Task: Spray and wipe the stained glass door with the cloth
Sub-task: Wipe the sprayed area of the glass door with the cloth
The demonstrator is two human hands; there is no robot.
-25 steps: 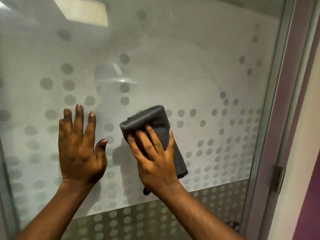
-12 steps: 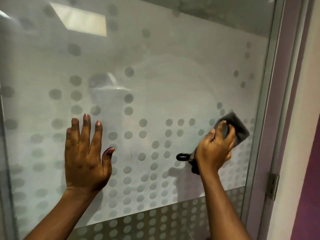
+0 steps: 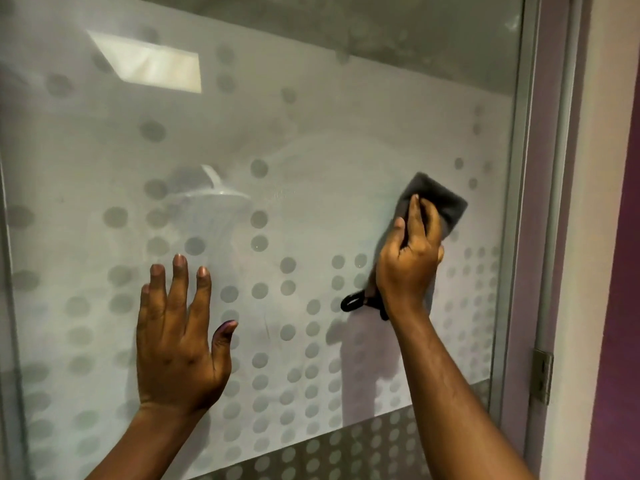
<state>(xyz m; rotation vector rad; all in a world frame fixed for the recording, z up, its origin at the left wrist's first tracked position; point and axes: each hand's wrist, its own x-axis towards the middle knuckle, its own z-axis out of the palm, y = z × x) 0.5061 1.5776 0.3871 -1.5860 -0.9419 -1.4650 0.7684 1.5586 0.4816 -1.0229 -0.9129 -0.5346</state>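
A frosted glass door (image 3: 311, 140) with a pattern of grey dots fills the view. My right hand (image 3: 408, 261) presses a folded dark grey cloth (image 3: 440, 199) flat against the glass near the door's right edge; a black hanging loop (image 3: 351, 302) of the cloth dangles left of my wrist. My left hand (image 3: 180, 341) lies flat on the glass at the lower left, fingers spread, holding nothing. No spray bottle is in view.
A grey metal door frame (image 3: 519, 202) runs down the right side, with a hinge (image 3: 542, 375) on the pale jamb. A purple wall (image 3: 620, 306) stands at the far right. A ceiling light reflection (image 3: 149, 64) shows at the upper left of the glass.
My right hand has carried the cloth from the middle of the glass to the right edge and slightly upward. My left hand has stayed flat on the glass.
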